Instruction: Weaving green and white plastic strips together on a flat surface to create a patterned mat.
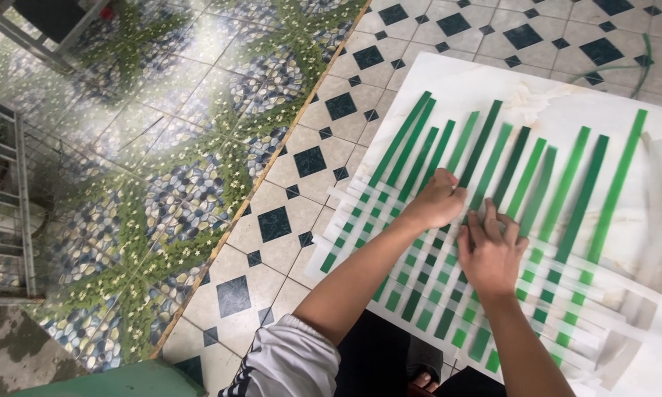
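Two hands, left hand (438, 200) and right hand (490, 254), grip flat and open atop woven green strips (566, 191), nothing clasped.

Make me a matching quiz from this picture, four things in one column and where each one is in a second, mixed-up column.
Things:
1. left hand
2. right hand
3. green strips
4. loose white strips

Places:
A. lying unwoven at the right edge of the white board
B. flat on the woven part, fingers spread
C. at the upper edge of the weave, fingers curled on the strips
D. running up the board, crossed by white strips lower down

Pairs: 1-C, 2-B, 3-D, 4-A
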